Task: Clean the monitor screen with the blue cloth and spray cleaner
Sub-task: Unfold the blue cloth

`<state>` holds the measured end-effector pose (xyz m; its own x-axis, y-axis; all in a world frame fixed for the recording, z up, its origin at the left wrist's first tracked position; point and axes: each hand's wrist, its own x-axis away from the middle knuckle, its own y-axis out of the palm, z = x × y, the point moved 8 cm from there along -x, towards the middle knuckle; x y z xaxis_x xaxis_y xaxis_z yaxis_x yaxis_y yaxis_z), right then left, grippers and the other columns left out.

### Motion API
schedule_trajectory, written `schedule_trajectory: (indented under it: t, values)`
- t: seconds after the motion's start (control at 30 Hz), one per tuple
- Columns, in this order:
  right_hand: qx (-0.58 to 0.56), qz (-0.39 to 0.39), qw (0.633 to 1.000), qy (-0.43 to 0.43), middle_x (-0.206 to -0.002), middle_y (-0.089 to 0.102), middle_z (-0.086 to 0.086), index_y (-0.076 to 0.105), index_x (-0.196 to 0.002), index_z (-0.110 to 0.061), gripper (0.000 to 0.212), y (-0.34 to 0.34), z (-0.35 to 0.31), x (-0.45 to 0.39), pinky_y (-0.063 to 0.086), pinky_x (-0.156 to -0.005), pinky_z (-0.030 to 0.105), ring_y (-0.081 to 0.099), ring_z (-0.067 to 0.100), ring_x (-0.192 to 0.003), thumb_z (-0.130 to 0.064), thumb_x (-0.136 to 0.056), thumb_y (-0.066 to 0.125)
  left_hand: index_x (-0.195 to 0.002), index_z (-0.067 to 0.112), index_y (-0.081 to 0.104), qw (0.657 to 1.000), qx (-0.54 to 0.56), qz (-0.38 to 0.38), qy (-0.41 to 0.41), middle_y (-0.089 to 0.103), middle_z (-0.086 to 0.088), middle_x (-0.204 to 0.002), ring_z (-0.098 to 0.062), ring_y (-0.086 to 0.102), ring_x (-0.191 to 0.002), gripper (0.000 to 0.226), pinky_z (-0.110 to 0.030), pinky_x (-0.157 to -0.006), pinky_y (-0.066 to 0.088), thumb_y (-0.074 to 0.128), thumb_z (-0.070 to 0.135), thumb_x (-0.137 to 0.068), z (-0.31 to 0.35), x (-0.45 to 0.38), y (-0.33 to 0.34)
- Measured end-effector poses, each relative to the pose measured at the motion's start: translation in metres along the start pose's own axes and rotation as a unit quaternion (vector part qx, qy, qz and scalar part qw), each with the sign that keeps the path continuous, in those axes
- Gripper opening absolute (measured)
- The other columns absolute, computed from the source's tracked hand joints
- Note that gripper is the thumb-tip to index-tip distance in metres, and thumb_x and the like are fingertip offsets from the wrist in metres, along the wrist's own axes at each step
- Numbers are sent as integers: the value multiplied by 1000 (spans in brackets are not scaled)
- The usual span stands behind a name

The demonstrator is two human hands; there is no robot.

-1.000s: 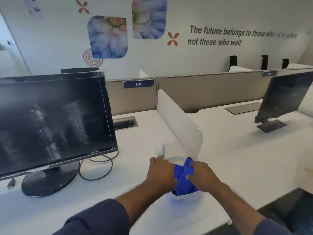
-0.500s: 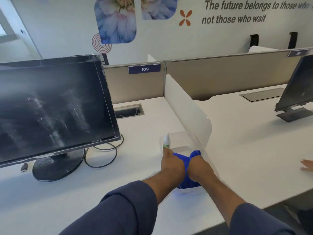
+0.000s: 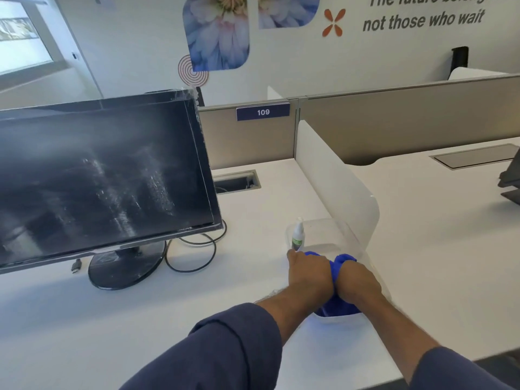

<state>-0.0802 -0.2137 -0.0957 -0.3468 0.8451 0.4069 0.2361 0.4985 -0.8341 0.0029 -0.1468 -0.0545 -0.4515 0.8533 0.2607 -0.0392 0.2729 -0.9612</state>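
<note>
Both my hands were in the clear tub (image 3: 349,243), my left hand (image 3: 309,273) and right hand (image 3: 356,282) bunching the blue cloth (image 3: 342,305); the upright spray bottle (image 3: 297,235) stood just beyond my left fingertips, the monitor (image 3: 98,175) farther left of the tub.

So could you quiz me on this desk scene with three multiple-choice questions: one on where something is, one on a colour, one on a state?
1. Where does the small white spray bottle stand?
A. in the clear plastic tub
B. behind the monitor
C. on the floor

2. What colour is the crumpled cloth?
A. red
B. blue
C. yellow

3. How does the black flat monitor screen look?
A. cracked
B. showing a picture
C. dark and streaked

Answers: 1 A, the bottle stands upright inside the tub's rim; 2 B, blue shows between the left hand and right hand; 3 C, pale smears cross dark glass.
</note>
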Motion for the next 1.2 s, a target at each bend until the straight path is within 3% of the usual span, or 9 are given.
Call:
schedule_trajectory:
  t: [0.1,0.2,0.4,0.5,0.6,0.7,0.87,1.07,1.2]
  values:
    - [-29,58,997,-45,-66,50,-2,41,-67,-18,28,-24,-10,7,37,-61,30,46,19,-60,-29,-94,43,-97,18,55,974,220,46,-6,64,-4,-92,-26,59,-88,15,-36,-87,38,53,16,-83,-10,3,-14]
    - [-47,93,992,-70,-64,58,0,44,-66,-17,24,-47,-16,25,38,-53,29,51,20,-57,-30,-84,52,-102,19,57,899,429,78,-29,59,1,-90,-21,55,-81,21,-24,-66,40,54,16,-81,-32,10,-29]
    - [-160,116,975,-102,-74,65,6,56,-78,-12,16,-79,-31,54,47,-62,35,62,25,-72,-25,-75,64,-97,28,60,784,599,151,-55,63,8,-91,-17,61,-83,19,-27,-70,51,56,15,-82,-80,39,-67]
    - [-299,88,942,-124,-76,63,7,56,-80,-6,15,-83,-46,68,45,-62,36,59,28,-72,-19,-78,63,-95,29,66,752,637,163,-51,67,9,-89,-12,66,-79,30,-24,-64,56,57,6,-80,-110,59,-79]
    - [-422,18,894,-150,-78,62,5,56,-83,-8,10,-79,-67,83,46,-63,34,59,25,-75,-11,-79,65,-102,28,73,740,651,157,-54,72,8,-99,-11,70,-86,40,-25,-74,60,54,1,-79,-141,80,-77]
    - [-501,-64,845,-176,-99,71,7,63,-103,-12,26,-68,-91,99,55,-72,40,69,29,-91,-7,-78,69,-105,28,76,737,660,128,-64,68,17,-109,-8,66,-102,45,-31,-90,58,52,-2,-82,-169,98,-60]
    - [-559,-147,797,-177,-107,73,5,59,-116,-17,44,-28,-124,117,57,-66,35,72,26,-91,-2,-77,71,-123,30,66,744,653,121,-80,60,16,-126,-8,61,-110,56,-29,-90,57,50,-6,-84,-210,127,-26]
    - [-508,-214,817,-169,-104,76,6,69,-108,-14,33,38,-142,127,57,-80,38,72,28,-98,-3,-77,70,-128,33,61,757,630,122,-121,56,15,-130,-15,60,-114,60,-40,-99,54,48,-8,-86,-248,149,29]
    - [-466,-207,854,-100,-103,76,6,68,-109,-11,34,88,-132,117,58,-84,40,71,28,-98,-8,-76,75,-129,30,59,767,611,99,-168,55,11,-132,-12,57,-113,59,-31,-96,51,47,-8,-86,-266,154,78]
